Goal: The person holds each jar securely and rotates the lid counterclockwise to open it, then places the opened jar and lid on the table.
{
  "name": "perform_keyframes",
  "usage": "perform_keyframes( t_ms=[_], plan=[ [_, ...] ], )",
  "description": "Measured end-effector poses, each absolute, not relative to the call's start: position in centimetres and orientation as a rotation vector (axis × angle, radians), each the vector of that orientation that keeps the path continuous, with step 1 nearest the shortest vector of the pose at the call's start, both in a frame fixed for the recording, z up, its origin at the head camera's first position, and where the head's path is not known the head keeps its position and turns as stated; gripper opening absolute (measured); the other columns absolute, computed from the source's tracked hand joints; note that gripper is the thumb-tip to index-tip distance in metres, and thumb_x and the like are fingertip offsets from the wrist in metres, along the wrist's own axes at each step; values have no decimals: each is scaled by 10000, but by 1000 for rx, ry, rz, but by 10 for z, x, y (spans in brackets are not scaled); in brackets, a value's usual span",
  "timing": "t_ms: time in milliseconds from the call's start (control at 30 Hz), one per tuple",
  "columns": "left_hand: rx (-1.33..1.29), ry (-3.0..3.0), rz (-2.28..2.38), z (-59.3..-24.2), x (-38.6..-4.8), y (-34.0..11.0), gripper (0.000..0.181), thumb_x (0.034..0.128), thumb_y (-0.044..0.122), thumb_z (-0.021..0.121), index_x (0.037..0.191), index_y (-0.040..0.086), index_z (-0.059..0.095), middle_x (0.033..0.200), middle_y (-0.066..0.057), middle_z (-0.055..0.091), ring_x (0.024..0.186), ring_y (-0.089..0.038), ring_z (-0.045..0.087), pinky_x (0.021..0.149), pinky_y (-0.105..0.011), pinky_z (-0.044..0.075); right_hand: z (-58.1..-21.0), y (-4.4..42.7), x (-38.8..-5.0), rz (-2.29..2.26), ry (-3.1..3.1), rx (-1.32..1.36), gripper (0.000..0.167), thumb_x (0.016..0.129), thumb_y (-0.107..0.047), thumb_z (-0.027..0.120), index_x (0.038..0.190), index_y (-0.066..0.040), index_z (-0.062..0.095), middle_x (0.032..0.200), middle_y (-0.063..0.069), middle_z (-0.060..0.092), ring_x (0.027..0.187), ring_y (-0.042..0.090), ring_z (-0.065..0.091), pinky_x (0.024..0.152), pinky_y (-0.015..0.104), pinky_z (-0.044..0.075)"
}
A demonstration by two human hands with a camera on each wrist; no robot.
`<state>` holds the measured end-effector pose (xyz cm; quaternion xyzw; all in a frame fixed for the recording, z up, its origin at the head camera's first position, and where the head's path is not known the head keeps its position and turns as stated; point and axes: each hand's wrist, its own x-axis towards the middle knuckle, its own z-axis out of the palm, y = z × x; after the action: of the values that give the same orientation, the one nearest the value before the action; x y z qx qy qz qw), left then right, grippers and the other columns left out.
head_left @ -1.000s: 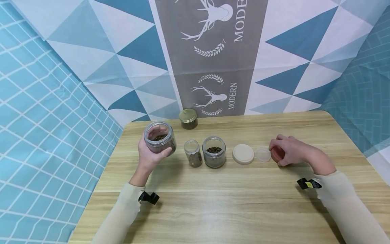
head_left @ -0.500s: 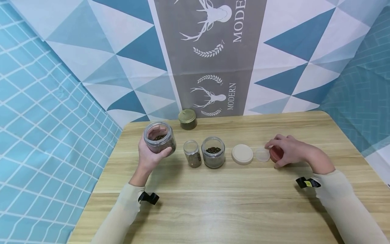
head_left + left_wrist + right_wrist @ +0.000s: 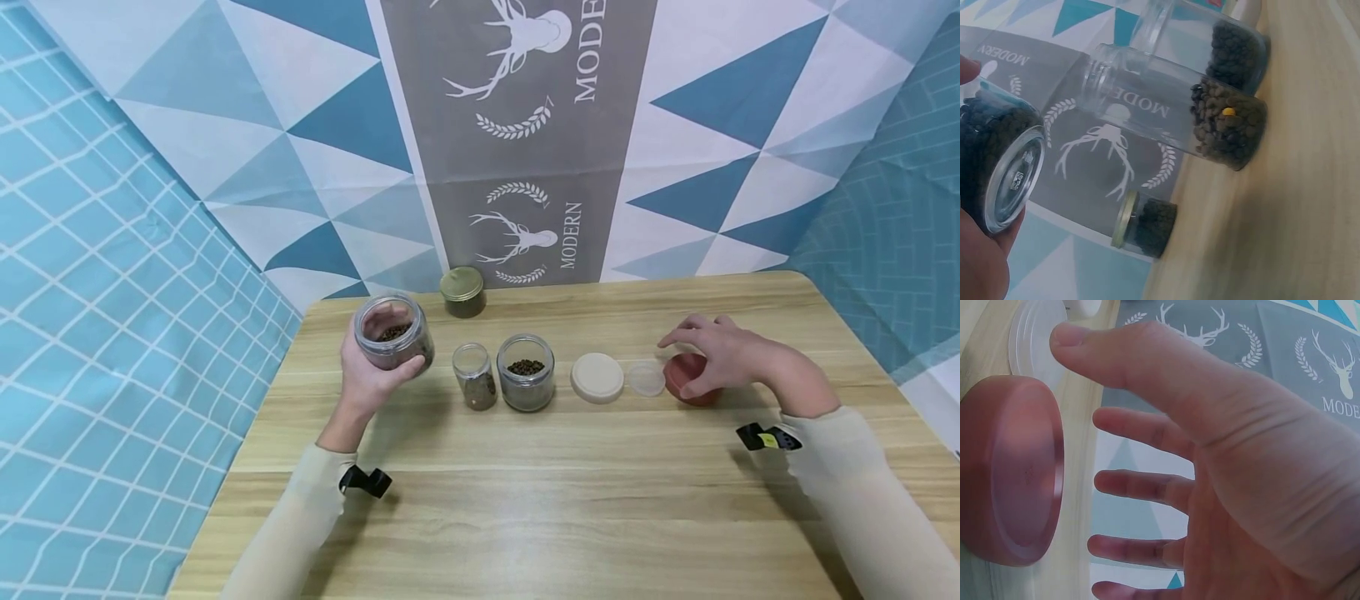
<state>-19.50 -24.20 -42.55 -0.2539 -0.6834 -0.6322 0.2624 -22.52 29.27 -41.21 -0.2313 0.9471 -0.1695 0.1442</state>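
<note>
**Wide clear jar (image 3: 405,355) was gripped by the left hand (image 3: 367,371); reddish lid (image 3: 678,372) was overhung by the spread right hand (image 3: 726,354)**

In the head view, the wide clear jar was held up left of centre, tilted, its uncapped mouth turned toward the camera and dark beans (image 3: 394,333) shown inside. It was clasped between the fingers and thumb of the left hand. At mid-frame, a narrow clear jar (image 3: 476,379) and a second wide jar (image 3: 527,390) were stood upright side by side on the wood-grained table (image 3: 525,500), both uncapped and partly filled. To their right, a row was formed by a cream lid (image 3: 597,377), a translucent disc (image 3: 647,380) and the reddish lid, which was partly covered by the right hand. A gold-capped jar (image 3: 463,292) was seen above, near the table's far edge.

In the left wrist view, the gripped jar's base was shown at the left edge. The narrow clear jar was seen at upper centre, a yellow piece (image 3: 1229,112) visible among its contents, with the second wide jar partly hidden behind it. The gold-capped jar was placed at lower centre.

In the right wrist view, the reddish lid was shown at the left, and the translucent disc at upper left. The right side was filled by the right hand, its fingers extended leftward and separated, with a gap visible between them and the lid.
</note>
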Motion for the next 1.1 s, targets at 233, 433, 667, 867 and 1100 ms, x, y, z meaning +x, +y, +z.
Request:
perform_keyframes(
  t_ms=[233, 433, 667, 867, 1100],
  plan=[
    [-595, -1931, -1772, -438, -193, -243, 788, 697, -213, 832, 1400, -200, 476, 1322, 54, 734, 1242, -45, 729, 1121, -189, 562, -412, 294, -225, -501, 2724, -688, 762, 790, -295, 997, 1462, -84, 706, 1484, 274, 574, 1202, 485, 508, 798, 484, 596],
    [-534, -1986, -1821, -445, -192, -242, 803, 686, -230, 836, 1399, -183, 470, 1305, 43, 735, 1228, -49, 731, 1112, -181, 565, -410, 295, -225, -494, 2732, -703, 751, 803, -318, 994, 1462, -94, 712, 1497, 271, 576, 1221, 494, 512, 820, 500, 585],
    [-469, -2038, -1849, -455, -192, -241, 786, 687, -234, 841, 1383, -177, 481, 1271, 84, 745, 1209, -17, 737, 1094, -165, 568, -407, 298, -227, -499, 2732, -713, 759, 802, -313, 994, 1466, -81, 707, 1503, 287, 573, 1258, 549, 509, 867, 596, 605],
    [-389, -2083, -1874, -465, -194, -242, 804, 705, -233, 836, 1412, -168, 461, 1264, 104, 728, 1206, -3, 728, 1098, -161, 566, -404, 296, -231, -490, 2738, -734, 738, 803, -306, 991, 1451, -90, 713, 1497, 283, 583, 1284, 570, 495, 891, 634, 594],
    [-357, -2174, -1882, -474, -195, -245, 846, 725, -216, 868, 1456, -117, 454, 1400, -203, 713, 1246, -13, 724, 1110, -155, 558, -403, 294, -231, -492, 2733, -742, 718, 804, -313, 989, 1437, -105, 721, 1494, 265, 590, 1279, 542, 493, 868, 583, 600]
  ],
)
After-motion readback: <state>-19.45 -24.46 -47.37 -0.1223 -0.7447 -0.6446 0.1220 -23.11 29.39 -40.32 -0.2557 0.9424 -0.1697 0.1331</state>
